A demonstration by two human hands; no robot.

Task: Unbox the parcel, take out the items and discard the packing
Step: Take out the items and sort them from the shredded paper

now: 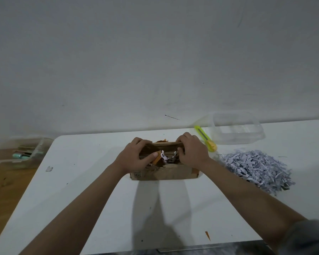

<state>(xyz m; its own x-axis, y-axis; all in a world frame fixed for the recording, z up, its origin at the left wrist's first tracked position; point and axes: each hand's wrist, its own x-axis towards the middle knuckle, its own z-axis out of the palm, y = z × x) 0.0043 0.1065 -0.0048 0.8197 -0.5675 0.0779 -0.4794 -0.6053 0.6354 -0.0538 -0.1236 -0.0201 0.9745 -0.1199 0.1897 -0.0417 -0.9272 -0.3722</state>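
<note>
a white desk [99, 199] seen from above, against a plain wall. a small cardboard box [164, 173] sits near the middle of the desk, open at the top. the left hand [134, 156] grips the box's left end, fingers curled over the far edge, thumb inside. the right hand [191, 152] grips the right end the same way. a few paper shreds and something orange, perhaps tape, show inside between the hands. a pile of shredded paper [256, 168] lies on the desk just right of the box. a yellow-green box cutter [205, 138] lies behind the right hand, beside a clear plastic tub [238, 129]. another clear tub [18, 151] sits off the desk's left edge.
</note>
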